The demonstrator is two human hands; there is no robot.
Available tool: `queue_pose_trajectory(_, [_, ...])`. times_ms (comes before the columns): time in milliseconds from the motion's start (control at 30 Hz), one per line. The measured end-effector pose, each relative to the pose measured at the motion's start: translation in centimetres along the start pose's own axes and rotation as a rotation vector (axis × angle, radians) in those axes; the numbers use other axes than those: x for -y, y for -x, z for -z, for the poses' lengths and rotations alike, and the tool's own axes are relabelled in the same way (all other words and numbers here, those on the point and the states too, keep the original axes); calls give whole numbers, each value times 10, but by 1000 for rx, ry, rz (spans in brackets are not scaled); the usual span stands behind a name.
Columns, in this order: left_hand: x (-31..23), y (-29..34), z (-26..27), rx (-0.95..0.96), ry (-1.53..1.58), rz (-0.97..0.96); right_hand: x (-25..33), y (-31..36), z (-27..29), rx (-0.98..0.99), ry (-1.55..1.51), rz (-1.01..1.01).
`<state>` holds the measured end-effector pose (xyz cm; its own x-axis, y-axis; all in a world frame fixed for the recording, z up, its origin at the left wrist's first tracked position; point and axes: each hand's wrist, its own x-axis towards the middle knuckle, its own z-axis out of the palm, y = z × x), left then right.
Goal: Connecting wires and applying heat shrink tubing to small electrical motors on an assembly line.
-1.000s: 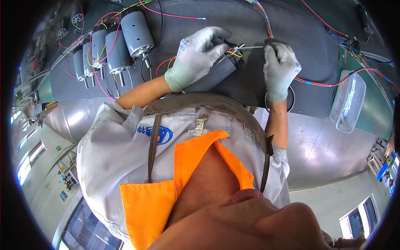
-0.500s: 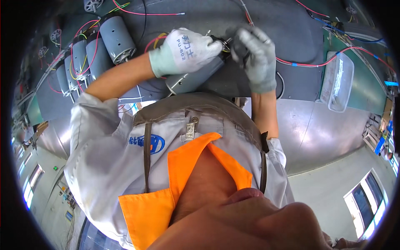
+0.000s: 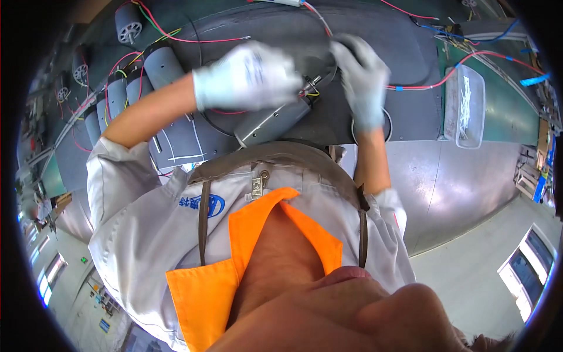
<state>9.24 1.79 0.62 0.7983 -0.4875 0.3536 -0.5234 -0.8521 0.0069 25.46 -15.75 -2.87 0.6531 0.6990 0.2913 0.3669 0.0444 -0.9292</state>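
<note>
A grey cylindrical motor lies tilted on the dark bench close to my body. Its metal shaft end, with thin coloured wires around it, points up and to the right between my hands. My left hand, in a white glove, is above the motor. Motion blur hides its fingers. My right hand, in a greyish-white glove, is to the right of the shaft. Its fingers are bent together at a dark, smeared shape that I cannot make out. A thin cord runs just beside them.
Several grey motors with red, yellow and green leads stand at the left. A clear plastic tray of thin white pieces sits on the right. A red cable crosses the right side. Another small motor lies at the far left.
My left hand has drawn back left, off the motor's shaft end, which now shows. My right hand has risen slightly away from it. The whole view has shifted a little.
</note>
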Motion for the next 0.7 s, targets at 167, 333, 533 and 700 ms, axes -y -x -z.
queue_pose_trajectory(167, [131,17,-10,-413,8,144,5,107,79,228,1019,-141])
queue_pose_trajectory(333, [156,-14,-59,313,-224,504,-2,156,81,241,1083,-85])
queue_pose_trajectory(533, [115,-157,-124,-38,240,336,-1,141,98,287,832,-107])
queue_pose_trajectory(700, [123,-123,-73,135,964,408,26,140,110,271,111,-607])
